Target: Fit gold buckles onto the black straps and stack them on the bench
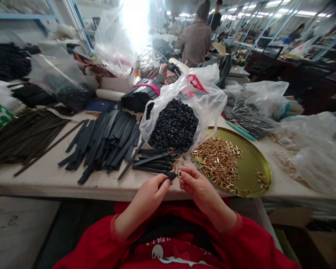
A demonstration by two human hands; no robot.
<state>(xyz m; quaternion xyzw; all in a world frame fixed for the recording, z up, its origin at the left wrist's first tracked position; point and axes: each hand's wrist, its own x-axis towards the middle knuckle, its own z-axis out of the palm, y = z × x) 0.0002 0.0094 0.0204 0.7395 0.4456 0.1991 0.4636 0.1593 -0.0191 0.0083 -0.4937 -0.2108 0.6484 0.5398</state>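
Between the thumb and fingers of my left hand (153,190) is a short black strap (171,176), its end pointing right. My right hand (197,185) pinches a small gold buckle (179,174) close to that end; whether the two touch I cannot tell. Just beyond lie several straps with gold buckles (154,161) in a small stack. A clear plastic bag (212,99) behind them is full of small black loops (173,125). To the right, a round gold tray (252,157) carries a heap of gold buckles (220,164).
Loose black straps (109,136) spread on the table (42,183) at left, beside long dark strips (30,134). A bundle with a pink band (148,87) sits behind. A teal pen-like tool (240,130) and plastic bags (313,149) are at right. A person (197,35) is farther back.
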